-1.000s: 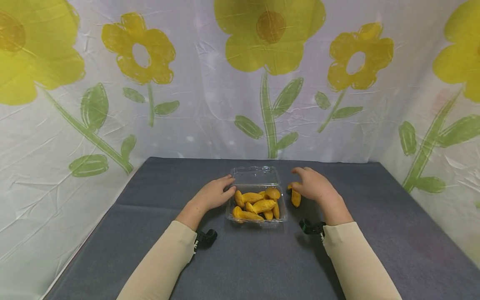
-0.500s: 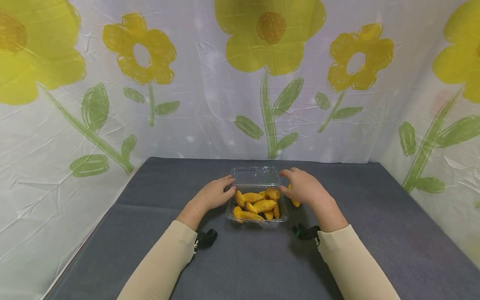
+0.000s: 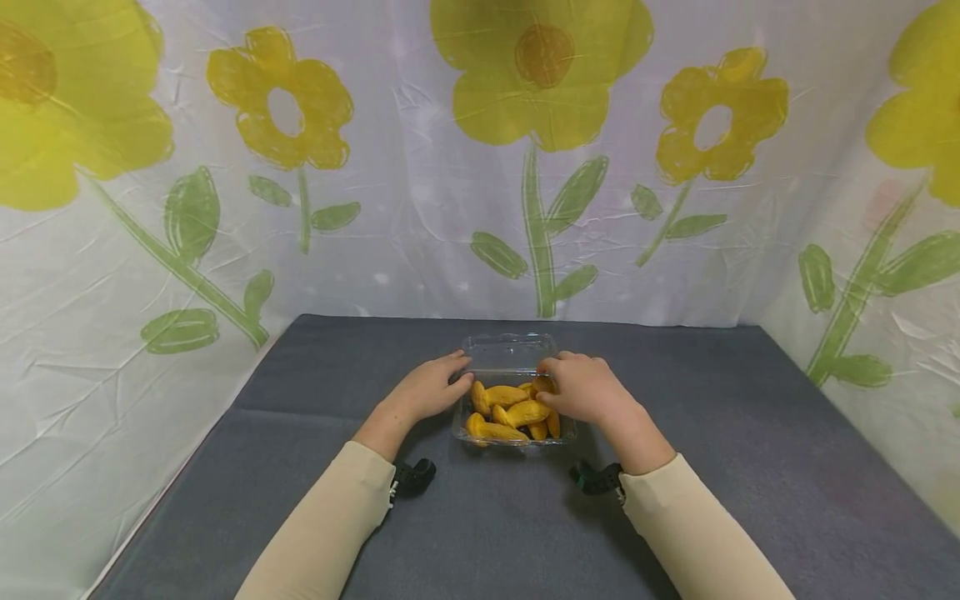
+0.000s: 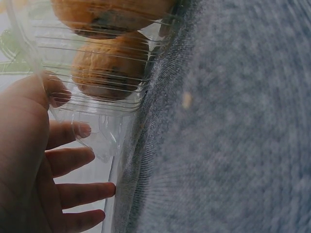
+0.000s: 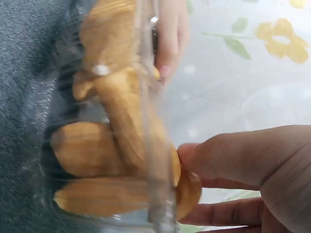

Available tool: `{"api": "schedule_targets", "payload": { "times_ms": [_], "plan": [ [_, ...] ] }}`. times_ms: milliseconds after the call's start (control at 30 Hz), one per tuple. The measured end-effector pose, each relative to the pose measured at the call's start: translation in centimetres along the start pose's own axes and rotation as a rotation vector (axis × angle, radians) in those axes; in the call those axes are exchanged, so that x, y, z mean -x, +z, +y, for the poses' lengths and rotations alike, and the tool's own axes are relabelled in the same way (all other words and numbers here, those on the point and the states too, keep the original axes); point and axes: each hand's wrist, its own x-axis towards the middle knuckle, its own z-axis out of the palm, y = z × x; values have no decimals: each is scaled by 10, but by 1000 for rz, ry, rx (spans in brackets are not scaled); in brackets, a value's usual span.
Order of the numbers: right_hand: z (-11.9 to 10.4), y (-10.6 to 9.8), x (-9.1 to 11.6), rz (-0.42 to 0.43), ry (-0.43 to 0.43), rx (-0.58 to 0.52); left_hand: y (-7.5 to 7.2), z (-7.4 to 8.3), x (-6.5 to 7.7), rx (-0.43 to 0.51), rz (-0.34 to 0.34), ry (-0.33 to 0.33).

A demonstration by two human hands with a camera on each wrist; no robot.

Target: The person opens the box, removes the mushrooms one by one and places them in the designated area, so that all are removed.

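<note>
Thumb and fingers of the right hand (image 3: pixel 587 390) pinch an orange-yellow mushroom (image 3: pixel 545 385) at the right rear of the clear plastic clamshell (image 3: pixel 517 442). The left hand (image 3: pixel 422 389) has its fingers spread, thumb touching the clamshell's left rim. More mushrooms (image 3: pixel 506 412) lie inside; the lid (image 3: pixel 512 353) is folded back.

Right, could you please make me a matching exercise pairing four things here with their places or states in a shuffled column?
Things:
1. bare left hand
2. bare right hand
3. clear plastic lid
4. yellow-orange, mushroom-shaped pieces

Places or states:
A. heaped inside the clear plastic container
B. at the container's right side
C. open, at the container's far edge
D. at the container's left side

Pairs: 1-D; 2-B; 3-C; 4-A
</note>
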Motion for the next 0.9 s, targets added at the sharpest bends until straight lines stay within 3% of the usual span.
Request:
{"api": "schedule_targets", "payload": {
  "times_ms": [400, 900],
  "plan": [
    [-7, 11, -3, 42, 56, 41, 1, -1, -1, -17, 1, -25],
    [-5, 9, -3, 121, 24, 65, -1, 1, 0, -20, -13, -22]
  ]
}}
